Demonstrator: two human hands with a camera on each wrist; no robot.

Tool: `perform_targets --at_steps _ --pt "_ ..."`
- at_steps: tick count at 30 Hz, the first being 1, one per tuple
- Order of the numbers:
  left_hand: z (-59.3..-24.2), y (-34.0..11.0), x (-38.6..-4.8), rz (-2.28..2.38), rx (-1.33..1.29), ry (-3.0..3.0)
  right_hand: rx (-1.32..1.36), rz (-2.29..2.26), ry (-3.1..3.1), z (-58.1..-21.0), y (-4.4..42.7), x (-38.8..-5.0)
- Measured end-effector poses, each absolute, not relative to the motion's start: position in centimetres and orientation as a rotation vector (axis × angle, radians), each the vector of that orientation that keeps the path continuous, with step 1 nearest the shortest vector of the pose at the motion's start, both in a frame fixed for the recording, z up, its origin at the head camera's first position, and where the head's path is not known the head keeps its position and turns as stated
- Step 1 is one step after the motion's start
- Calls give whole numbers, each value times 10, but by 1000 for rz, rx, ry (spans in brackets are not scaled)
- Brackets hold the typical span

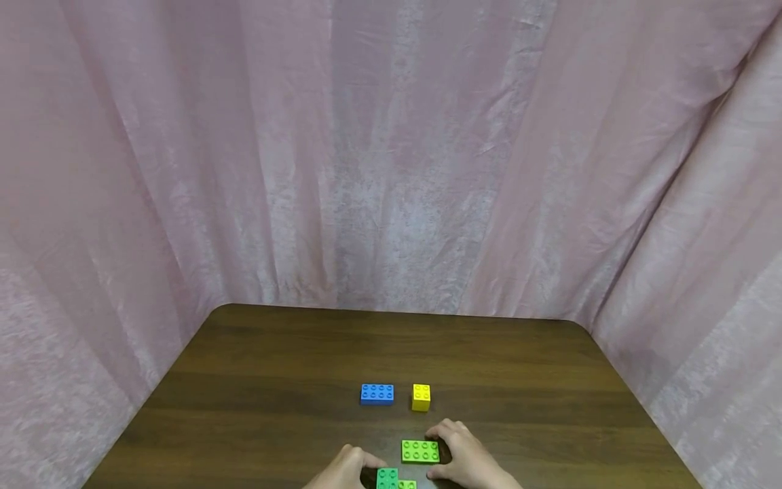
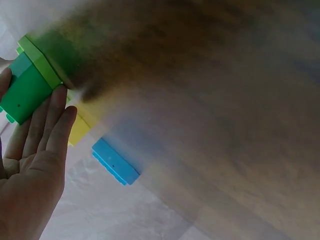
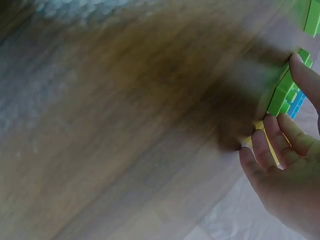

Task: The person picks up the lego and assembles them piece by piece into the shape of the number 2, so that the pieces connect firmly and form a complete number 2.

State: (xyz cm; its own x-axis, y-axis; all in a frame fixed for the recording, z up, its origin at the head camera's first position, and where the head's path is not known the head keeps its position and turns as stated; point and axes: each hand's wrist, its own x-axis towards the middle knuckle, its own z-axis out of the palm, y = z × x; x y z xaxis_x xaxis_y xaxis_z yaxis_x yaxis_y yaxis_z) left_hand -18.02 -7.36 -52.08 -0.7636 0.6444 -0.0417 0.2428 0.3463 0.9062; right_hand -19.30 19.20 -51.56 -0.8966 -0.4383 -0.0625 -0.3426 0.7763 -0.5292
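In the head view my left hand point(image 1: 343, 470) grips a green brick point(image 1: 387, 477) at the bottom edge, its thumb and fingers on opposite sides. A light green brick point(image 2: 42, 62) is joined beneath that brick, and part of it juts out to the right. Just right of this stack, a lime-green eight-stud brick point(image 1: 420, 451) lies flat on the table, studs up. My right hand point(image 1: 467, 458) curls round its right end, thumb on the near side and fingers on the far side. In the right wrist view the thumb and fingertips point(image 3: 270, 119) meet the brick's edges.
A blue brick point(image 1: 377, 394) and a smaller yellow brick point(image 1: 421, 398) stand apart farther back on the brown wooden table point(image 1: 275, 367). Pink curtains point(image 1: 391, 170) hang behind the table and along both sides. Much of both wrist views is blurred tabletop.
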Motion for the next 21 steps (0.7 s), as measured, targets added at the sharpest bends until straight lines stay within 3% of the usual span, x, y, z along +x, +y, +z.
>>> perform_targets --at_steps 21 --pt "-520 -74 -179 1443 808 2181 -674 -819 2856 -519 193 -192"
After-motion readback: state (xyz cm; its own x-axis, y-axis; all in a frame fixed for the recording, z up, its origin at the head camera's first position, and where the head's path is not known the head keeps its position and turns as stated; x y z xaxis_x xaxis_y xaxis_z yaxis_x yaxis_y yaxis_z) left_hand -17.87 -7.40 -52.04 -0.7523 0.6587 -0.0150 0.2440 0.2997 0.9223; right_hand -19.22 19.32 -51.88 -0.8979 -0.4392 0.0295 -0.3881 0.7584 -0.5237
